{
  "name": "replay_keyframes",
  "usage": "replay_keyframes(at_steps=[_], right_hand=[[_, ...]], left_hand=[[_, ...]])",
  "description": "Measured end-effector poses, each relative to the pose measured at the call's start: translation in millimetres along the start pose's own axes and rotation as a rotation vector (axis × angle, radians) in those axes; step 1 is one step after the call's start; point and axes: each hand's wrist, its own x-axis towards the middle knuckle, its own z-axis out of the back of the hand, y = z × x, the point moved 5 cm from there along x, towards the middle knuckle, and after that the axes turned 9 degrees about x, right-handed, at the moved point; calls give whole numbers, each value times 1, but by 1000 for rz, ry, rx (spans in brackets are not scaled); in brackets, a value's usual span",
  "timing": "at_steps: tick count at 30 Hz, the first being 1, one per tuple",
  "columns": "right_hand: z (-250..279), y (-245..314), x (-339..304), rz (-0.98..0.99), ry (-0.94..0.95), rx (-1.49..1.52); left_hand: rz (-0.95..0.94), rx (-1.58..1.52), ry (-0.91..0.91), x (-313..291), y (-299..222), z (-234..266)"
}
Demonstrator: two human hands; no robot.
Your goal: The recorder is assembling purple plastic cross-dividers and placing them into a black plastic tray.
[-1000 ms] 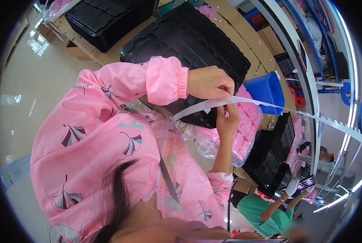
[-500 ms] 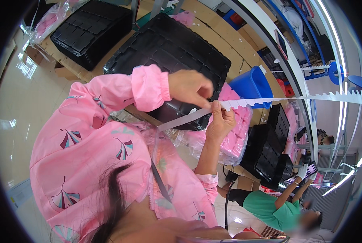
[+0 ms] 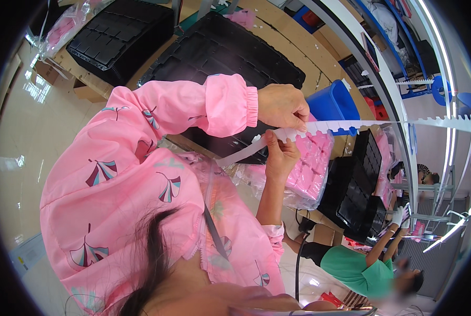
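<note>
White strip (image 3: 330, 126), notched for much of its length, aslant in the head view.
Pinched by right hand (image 3: 281, 157) nearer the pink jacket (image 3: 125, 221) and by left hand (image 3: 283, 105) just beside, farther outward; long axis from jacket to far right, crossing before blue bin (image 3: 322, 101).

Strip lights (image 3: 469, 209) glare at right, the floor (image 3: 51, 142) gleams, and outer lines bow.

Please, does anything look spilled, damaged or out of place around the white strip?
Small white scraps lie loose, one at the black tray and others on the brown tabletop, which looks untidy. The notches along the white strip repeat, so they seem intended.
</note>
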Motion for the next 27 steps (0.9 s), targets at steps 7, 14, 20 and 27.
replay_keyframes(at_steps=[7,14,20,27], right_hand=[[2,-24,-23,-43,17,-48],[1,41,-37,812,-69,-715],[-6,37,-24,792,-20,-747],[-12,41,-24,960,-12,-800]], left_hand=[[95,-81,27,-21,23,-19],[213,-318,-28,-26,37,-21],[196,-350,-18,-23,30,-24],[310,-478,-35,-27,36,-30]])
